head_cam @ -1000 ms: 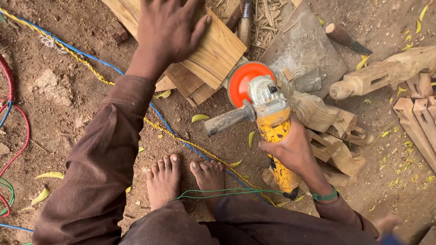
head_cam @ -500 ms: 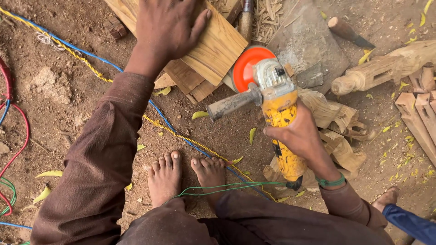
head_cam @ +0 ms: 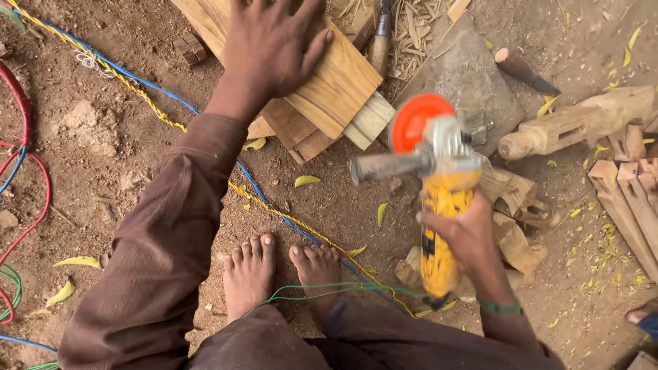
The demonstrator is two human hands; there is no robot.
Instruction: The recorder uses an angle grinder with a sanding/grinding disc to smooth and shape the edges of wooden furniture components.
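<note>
both hands apart; left hand [head_cam: 274,44] flat on wooden plank [head_cam: 336,82]; right hand [head_cam: 466,236] clamped on angle grinder [head_cam: 442,199]

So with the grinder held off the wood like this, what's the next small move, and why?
Probably bring the grinder back left so its orange disc meets the edge of the boards. The right hand holds it clear of the stack, with bare ground between, while the left hand lies flat on the top board, pinning it.

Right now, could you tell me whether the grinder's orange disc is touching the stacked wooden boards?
Apart. The head view shows bare ground between the orange disc and the wooden boards, which the left hand presses flat.
</note>
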